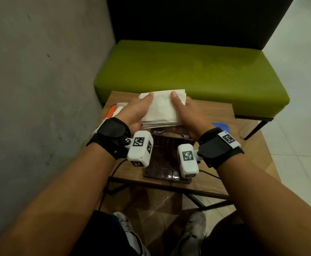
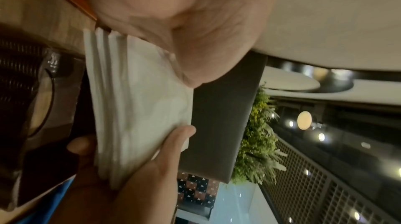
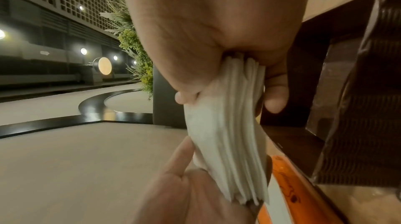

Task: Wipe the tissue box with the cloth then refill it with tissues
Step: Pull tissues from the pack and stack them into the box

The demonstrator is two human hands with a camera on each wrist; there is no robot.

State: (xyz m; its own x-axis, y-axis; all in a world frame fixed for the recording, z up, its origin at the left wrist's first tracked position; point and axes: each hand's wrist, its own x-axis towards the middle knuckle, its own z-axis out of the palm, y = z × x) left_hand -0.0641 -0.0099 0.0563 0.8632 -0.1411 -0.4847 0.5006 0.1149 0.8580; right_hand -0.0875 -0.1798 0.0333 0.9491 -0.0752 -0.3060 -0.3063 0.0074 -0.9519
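A stack of white tissues point(image 1: 161, 109) hangs above the table, gripped from both sides. My left hand point(image 1: 141, 109) holds its left edge with the thumb on top, and my right hand point(image 1: 183, 106) holds the right edge the same way. Just below and nearer to me lies the dark brown tissue box point(image 1: 166, 161), its top opening facing up. The blue cloth point(image 1: 222, 126) lies on the table behind my right wrist. In the left wrist view the tissues point(image 2: 141, 107) sit between my palm and the other hand's fingers point(image 2: 171, 142). In the right wrist view the tissues point(image 3: 230, 133) bend in the grip, beside the box point(image 3: 358, 107).
The small wooden table point(image 1: 212, 115) stands against a grey wall on the left. An orange-and-white tissue packet point(image 1: 114, 109) lies at its left edge. A green bench point(image 1: 188, 71) runs behind the table. Camera cables trail off the near edge.
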